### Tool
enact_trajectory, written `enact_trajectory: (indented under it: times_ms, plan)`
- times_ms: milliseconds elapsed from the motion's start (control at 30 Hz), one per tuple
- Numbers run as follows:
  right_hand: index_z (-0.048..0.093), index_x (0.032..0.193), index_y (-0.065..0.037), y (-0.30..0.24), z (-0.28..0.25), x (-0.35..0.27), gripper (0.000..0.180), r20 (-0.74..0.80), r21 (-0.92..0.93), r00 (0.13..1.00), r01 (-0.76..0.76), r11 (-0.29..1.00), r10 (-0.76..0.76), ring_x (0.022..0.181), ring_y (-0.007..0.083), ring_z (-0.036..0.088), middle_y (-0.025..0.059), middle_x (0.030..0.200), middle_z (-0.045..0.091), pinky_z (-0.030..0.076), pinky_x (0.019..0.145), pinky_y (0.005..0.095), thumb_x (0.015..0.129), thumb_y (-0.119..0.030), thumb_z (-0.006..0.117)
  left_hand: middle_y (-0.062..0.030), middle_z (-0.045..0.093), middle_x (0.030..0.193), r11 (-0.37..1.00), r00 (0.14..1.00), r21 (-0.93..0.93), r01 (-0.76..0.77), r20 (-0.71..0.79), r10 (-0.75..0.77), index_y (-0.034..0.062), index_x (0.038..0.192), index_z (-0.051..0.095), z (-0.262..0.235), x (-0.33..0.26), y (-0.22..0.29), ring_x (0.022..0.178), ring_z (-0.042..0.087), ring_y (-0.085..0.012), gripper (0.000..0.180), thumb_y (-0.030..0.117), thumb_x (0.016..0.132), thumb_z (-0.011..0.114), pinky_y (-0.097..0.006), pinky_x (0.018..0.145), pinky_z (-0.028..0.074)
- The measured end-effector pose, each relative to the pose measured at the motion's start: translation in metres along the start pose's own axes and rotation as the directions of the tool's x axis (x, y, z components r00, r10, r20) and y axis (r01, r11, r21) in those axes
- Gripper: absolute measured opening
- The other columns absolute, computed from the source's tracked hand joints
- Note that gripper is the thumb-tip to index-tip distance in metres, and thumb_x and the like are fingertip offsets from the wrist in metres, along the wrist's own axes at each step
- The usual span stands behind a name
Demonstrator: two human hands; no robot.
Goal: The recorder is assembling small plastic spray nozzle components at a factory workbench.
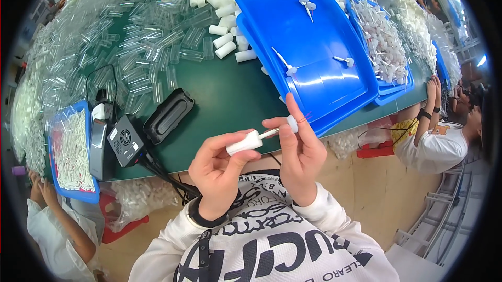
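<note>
The left hand has 1 white cylinder between thumb and fingers, its grip closed to the cylinder's width. The right hand has its thumb and a finger pinched on 1 small white disc, with its index finger stretched up and away. 1 thin stem runs between the cylinder and the disc, and fine red strands show beyond the disc; their number is too small to tell. The held pieces are above the near edge of the green worktop, in front of the person's chest.

Just beyond the right hand, 1 large blue tray bears 3 slender white stemmed pieces, well apart: 1 near the far end, 1 toward the left side and 1 toward the right. The blue tray on the right is heaped with small white parts, too many to count. The blue tray on the left holds a mass of short white sticks, likewise uncountable.

Clear tubes and loose white cylinders lie in heaps across the far side. Left of the hands are 1 black open case and 1 black box with a fan grille.
</note>
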State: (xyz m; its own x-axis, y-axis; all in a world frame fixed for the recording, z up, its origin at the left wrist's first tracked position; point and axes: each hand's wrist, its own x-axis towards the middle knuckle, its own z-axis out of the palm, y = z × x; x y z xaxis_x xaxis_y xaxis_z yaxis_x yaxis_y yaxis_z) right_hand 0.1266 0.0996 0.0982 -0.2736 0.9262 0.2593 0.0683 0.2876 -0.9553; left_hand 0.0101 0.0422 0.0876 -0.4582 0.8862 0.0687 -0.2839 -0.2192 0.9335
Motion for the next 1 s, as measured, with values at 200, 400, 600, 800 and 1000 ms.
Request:
enact_trajectory:
  times_ms: [200, 400, 600, 800, 1000]
  plan:
    - [0.041, 0.127, 0.009, -0.010, -0.003, -0.003, 0.039, 0.061, 0.042, 0.994, 0.092, 0.995, -0.095, 0.076, 0.0130, 0.060, 0.0136, 0.088, 0.063, 0.048, 0.067, 0.0216, 0.089, -0.001, 0.041, -0.0129, 0.065, 0.078, 0.989, 0.997, 0.123, 0.078, 0.018, -0.081, -0.0068, 0.097, 0.058, -0.012, -0.001, 0.010, 0.062, 0.063, -0.0146, 0.021, -0.005, 0.077, 0.064, -0.021, 0.053, 0.050]
    - [0.056, 0.109, 0.006, -0.023, -0.029, 0.001, 0.025, 0.256, 0.115, 0.944, -0.242, 0.964, 0.206, 0.065, 0.0091, 0.060, 0.0086, 0.080, 0.064, 0.048, 0.061, 0.0198, 0.087, -0.004, 0.054, -0.0161, 0.066, 0.089, 0.914, 0.948, 0.274, -0.299, 0.197, 0.251, -0.0043, 0.095, 0.059, -0.025, 0.009, 0.007, 0.077, 0.065, -0.0192, 0.024, -0.003, 0.073, 0.069, -0.026, 0.063, 0.053]
    - [0.057, 0.093, 0.006, -0.018, -0.017, 0.003, 0.015, 0.434, 0.205, 0.834, -0.460, 0.864, 0.341, 0.066, 0.0068, 0.055, 0.0034, 0.077, 0.059, 0.044, 0.061, 0.0191, 0.087, -0.007, 0.055, -0.0174, 0.065, 0.092, 0.843, 0.898, 0.330, -0.425, 0.272, 0.346, -0.0030, 0.094, 0.059, -0.025, 0.009, 0.002, 0.083, 0.065, -0.0238, 0.028, -0.002, 0.068, 0.072, -0.029, 0.069, 0.054]
    - [0.055, 0.105, 0.003, -0.014, -0.017, 0.007, 0.023, 0.418, 0.411, 0.834, -0.527, 0.744, 0.361, 0.074, 0.0105, 0.061, 0.0072, 0.086, 0.062, 0.049, 0.062, 0.0202, 0.083, -0.002, 0.060, -0.0157, 0.065, 0.093, 0.963, 0.964, 0.157, -0.219, 0.189, 0.189, -0.0059, 0.094, 0.058, -0.025, 0.006, 0.003, 0.086, 0.063, -0.0217, 0.026, -0.006, 0.070, 0.070, -0.029, 0.076, 0.051]
    - [0.061, 0.087, 0.002, -0.005, -0.016, 0.027, 0.018, 0.560, 0.272, 0.781, -0.487, 0.830, 0.275, 0.071, 0.0106, 0.061, 0.0072, 0.080, 0.063, 0.051, 0.060, 0.0219, 0.074, -0.006, 0.071, -0.0167, 0.062, 0.088, 0.956, 0.997, 0.285, -0.072, 0.023, 0.068, -0.0058, 0.089, 0.056, -0.039, 0.001, -0.001, 0.080, 0.061, -0.0222, 0.022, -0.015, 0.068, 0.058, -0.029, 0.072, 0.051]
